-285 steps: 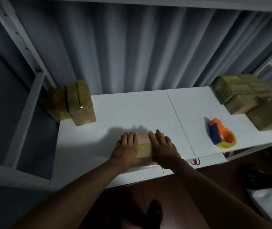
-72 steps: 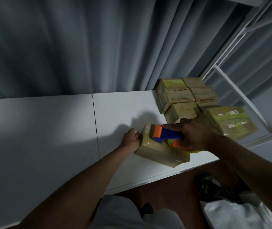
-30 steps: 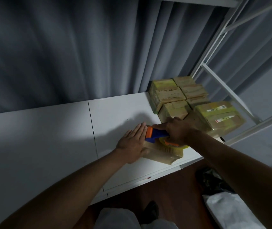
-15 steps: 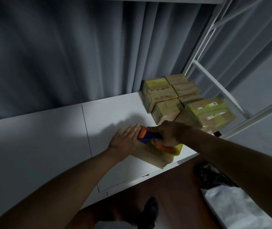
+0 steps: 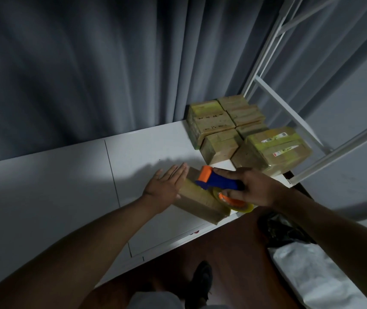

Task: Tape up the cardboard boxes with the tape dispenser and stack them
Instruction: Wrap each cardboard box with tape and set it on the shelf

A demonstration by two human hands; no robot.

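Note:
A brown cardboard box (image 5: 200,202) lies near the front edge of the white table (image 5: 55,186). My left hand (image 5: 167,186) presses flat on the box's left end with straight fingers. My right hand (image 5: 253,188) grips the blue handle of the tape dispenser (image 5: 218,186). The dispenser's orange head rests on the top of the box. Its roll of clear tape hangs over the box's right end.
A pile of taped cardboard boxes (image 5: 240,132) stands at the table's back right corner. A white metal rack frame (image 5: 289,112) rises to the right of them. Grey curtains hang behind the table. A white bag (image 5: 325,277) and dark floor lie below the front edge.
My left hand went from holding the box's left end to lying flat on it. The dispenser has shifted slightly along the box top. The camera has swung right since the earliest frame.

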